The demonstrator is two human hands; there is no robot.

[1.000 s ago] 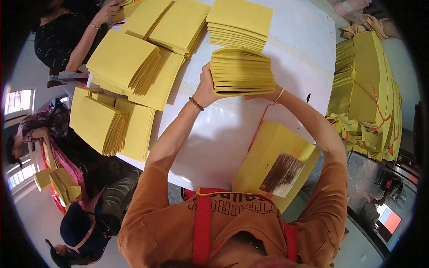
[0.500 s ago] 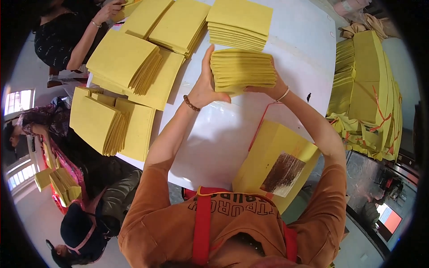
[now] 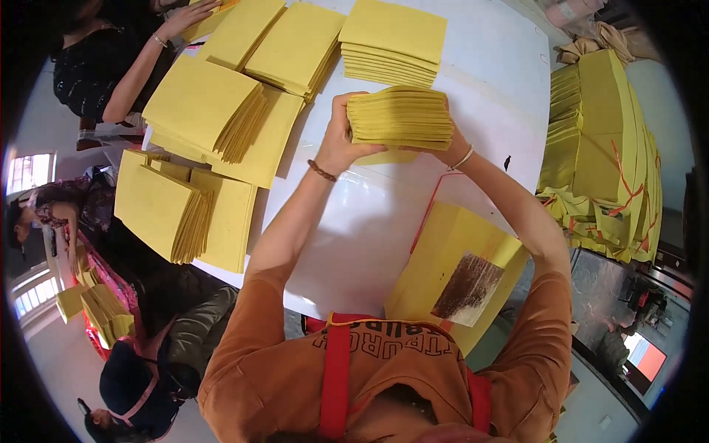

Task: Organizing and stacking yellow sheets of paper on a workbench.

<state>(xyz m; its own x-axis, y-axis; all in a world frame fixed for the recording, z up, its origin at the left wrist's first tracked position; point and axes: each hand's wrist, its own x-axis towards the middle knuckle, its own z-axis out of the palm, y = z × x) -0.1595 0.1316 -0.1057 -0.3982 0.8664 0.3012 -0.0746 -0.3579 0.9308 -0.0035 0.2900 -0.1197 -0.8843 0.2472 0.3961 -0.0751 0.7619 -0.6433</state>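
Note:
I hold a thick stack of yellow paper envelopes (image 3: 399, 118) above the white table, its layered edges facing me. My left hand (image 3: 341, 142) grips its left end, with the thumb along the near lower edge. My right hand (image 3: 452, 150) is closed round the right end; the stack hides part of its fingers. Beneath the stack, a strip of another yellow sheet (image 3: 390, 156) shows. Just beyond lies a fanned pile of yellow envelopes (image 3: 395, 33).
More yellow envelope piles (image 3: 196, 103) cover the table's left side. A yellow board with a dark patch (image 3: 421, 255) leans at the near edge. Tied yellow bundles (image 3: 598, 148) stand at right. A co-worker's hand (image 3: 185, 18) touches yellow paper at far left; other people sit at left.
The held stack has come slightly nearer to me, and its layers look more even. My left fingers have drawn in round its end. The co-worker's hand at far left has shifted.

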